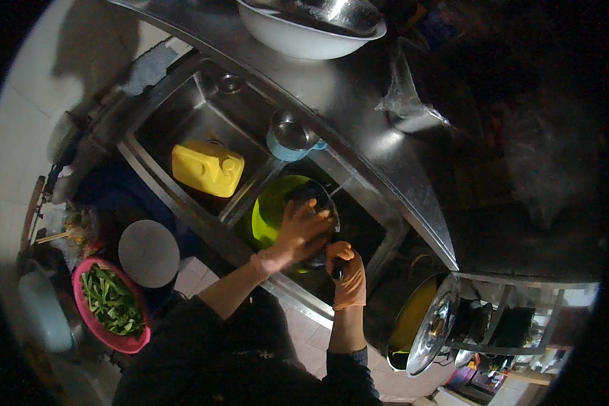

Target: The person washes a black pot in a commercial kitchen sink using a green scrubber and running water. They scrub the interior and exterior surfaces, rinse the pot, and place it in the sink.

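Both my hands wear orange gloves over the right sink basin. My right hand [349, 276] is closed around the black handle [338, 268] of a dark round vessel, which looks like a pan [312, 190]. Across the pan lies my left hand [304, 228], palm down and slightly blurred. Whether it presses something against the pan is hidden. Under and beside the pan is a bright green basin [264, 218]. A light blue mug-like pot [286, 147] with a handle stands on the sink divider. The left basin holds a yellow plastic jug [208, 170].
A white bowl [309, 43] with a metal bowl inside sits on the steel shelf [330, 94]. At left are a pink basket [81, 299] of cut greens and a round pale lid or stool top [149, 252]. A metal lid [431, 330] leans at right by a large pot [411, 314].
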Available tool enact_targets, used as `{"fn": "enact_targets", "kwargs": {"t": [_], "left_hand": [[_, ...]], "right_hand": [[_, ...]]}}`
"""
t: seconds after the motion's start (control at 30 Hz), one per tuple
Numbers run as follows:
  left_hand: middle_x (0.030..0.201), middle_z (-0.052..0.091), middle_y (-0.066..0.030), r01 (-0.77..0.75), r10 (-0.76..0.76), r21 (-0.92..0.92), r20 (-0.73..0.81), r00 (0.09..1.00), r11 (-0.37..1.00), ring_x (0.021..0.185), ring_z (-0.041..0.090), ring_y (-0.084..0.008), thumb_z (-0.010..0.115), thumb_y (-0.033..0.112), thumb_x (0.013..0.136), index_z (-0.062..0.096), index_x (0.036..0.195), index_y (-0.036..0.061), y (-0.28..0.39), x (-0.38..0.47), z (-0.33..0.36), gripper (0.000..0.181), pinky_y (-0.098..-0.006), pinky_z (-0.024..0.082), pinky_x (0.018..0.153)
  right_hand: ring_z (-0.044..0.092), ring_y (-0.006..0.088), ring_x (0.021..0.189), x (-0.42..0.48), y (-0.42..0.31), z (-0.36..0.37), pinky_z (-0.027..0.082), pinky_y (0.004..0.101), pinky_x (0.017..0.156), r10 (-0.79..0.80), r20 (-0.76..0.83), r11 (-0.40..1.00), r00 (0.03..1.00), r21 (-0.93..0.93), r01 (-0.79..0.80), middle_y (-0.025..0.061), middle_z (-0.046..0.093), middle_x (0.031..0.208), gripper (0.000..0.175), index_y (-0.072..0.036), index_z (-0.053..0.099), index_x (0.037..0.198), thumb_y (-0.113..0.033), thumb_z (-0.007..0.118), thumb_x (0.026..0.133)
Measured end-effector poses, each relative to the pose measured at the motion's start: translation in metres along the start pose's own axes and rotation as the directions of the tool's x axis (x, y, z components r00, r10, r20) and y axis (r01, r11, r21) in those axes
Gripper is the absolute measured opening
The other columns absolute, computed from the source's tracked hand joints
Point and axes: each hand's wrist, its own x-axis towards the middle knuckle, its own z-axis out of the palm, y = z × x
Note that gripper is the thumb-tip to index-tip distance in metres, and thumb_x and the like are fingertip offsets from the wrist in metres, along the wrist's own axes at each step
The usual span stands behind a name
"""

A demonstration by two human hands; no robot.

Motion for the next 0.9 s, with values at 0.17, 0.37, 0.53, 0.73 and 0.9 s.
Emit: {"fn": "enact_targets", "kwargs": {"t": [0.17, 0.37, 0.53, 0.73, 0.9], "left_hand": [[0.128, 0.062, -0.0082, 0.336, -0.43, -0.683, 0.036, 0.902, 0.649, 0.116, 0.059, -0.0284, 0.063, 0.027, 0.094, 0.061, 0.128, 0.0119, -0.092, 0.003, 0.078, 0.037, -0.0422, 0.042, 0.102], [0.118, 0.065, -0.0164, 0.602, -0.693, -0.62, 0.128, 0.71, 0.502, 0.11, 0.061, -0.0314, 0.062, 0.027, 0.095, 0.062, 0.122, 0.0029, -0.09, 0.014, 0.103, 0.036, -0.0377, 0.048, 0.092], [0.122, 0.063, -0.0208, 0.646, -0.762, -0.664, 0.176, 0.623, 0.375, 0.115, 0.059, -0.0368, 0.062, 0.03, 0.094, 0.062, 0.122, 0.0006, -0.073, 0.02, 0.119, 0.041, -0.0417, 0.046, 0.098], [0.136, 0.052, -0.0217, 0.675, -0.777, -0.521, 0.035, 0.629, 0.523, 0.125, 0.05, -0.0377, 0.06, 0.028, 0.095, 0.054, 0.133, 0.0021, -0.066, 0.002, 0.15, 0.046, -0.0439, 0.039, 0.107], [0.15, 0.036, -0.0218, 0.641, -0.719, -0.417, -0.043, 0.694, 0.644, 0.138, 0.03, -0.044, 0.056, 0.021, 0.097, 0.035, 0.148, 0.0021, -0.049, -0.021, 0.181, 0.058, -0.0507, 0.022, 0.117]], "right_hand": [[0.062, 0.0166, 0.104, 0.004, -0.04, -0.007, 0.049, 0.0271, 0.092, 0.064, 0.025, 0.989, 0.998, -0.136, -0.06, 0.0105, 0.064, 0.117, 0.029, -0.001, 0.057, 0.123, -0.014, 0.048, 0.099], [0.066, 0.0294, 0.098, 0.016, -0.013, -0.031, 0.056, 0.0323, 0.087, 0.44, 0.254, 0.105, 0.861, 0.938, -0.33, 0.0186, 0.064, 0.106, 0.032, 0.002, 0.055, 0.123, -0.012, 0.06, 0.095], [0.068, 0.0329, 0.097, 0.019, 0.015, -0.054, 0.059, 0.0356, 0.086, 0.385, 0.044, 0.763, 0.922, 0.547, -0.345, 0.0221, 0.064, 0.103, 0.027, 0.005, 0.055, 0.115, -0.004, 0.064, 0.091], [0.07, 0.0247, 0.085, 0.028, -0.029, -0.075, 0.058, 0.0281, 0.082, 0.664, -0.004, 0.617, 0.748, 0.567, -0.546, 0.0167, 0.066, 0.104, 0.029, 0.003, 0.058, 0.111, -0.007, 0.069, 0.086], [0.069, 0.0238, 0.072, 0.051, -0.019, -0.086, 0.057, 0.0308, 0.069, 0.644, -0.006, 0.696, 0.765, 0.42, -0.582, 0.0148, 0.067, 0.098, 0.032, 0.002, 0.06, 0.111, -0.005, 0.072, 0.082]]}}
